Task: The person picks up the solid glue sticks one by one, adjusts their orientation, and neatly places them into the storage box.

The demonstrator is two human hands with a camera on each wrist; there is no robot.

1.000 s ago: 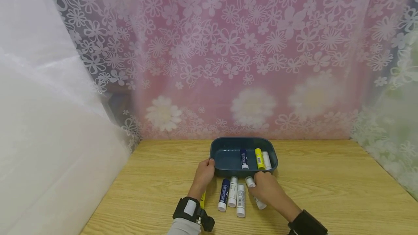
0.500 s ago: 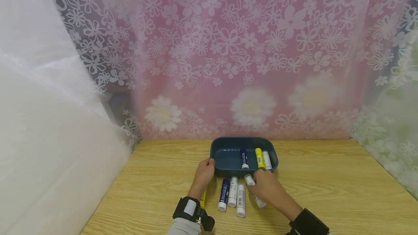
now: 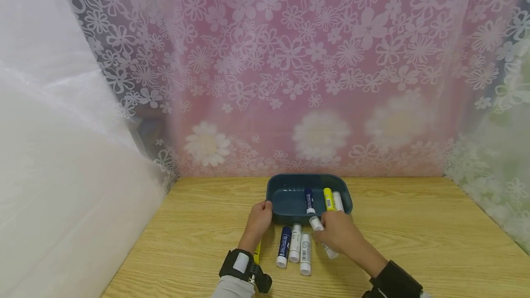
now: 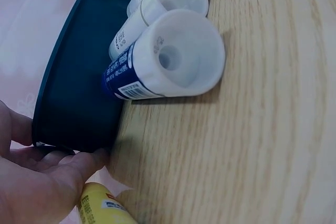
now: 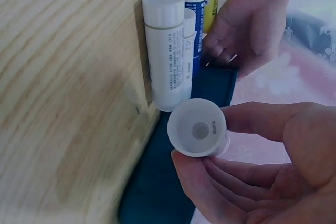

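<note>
Aslant toward tray (image 3: 290, 219), held white tube (image 5: 197, 127)

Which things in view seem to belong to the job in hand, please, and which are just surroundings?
Likely part of the job:
white tube in the right hand
tray, gripped by the left hand
three tubes showing in the tray
four tubes showing on the table

Apparently just surroundings:
floral curtain
white sheet
wrist straps
</note>
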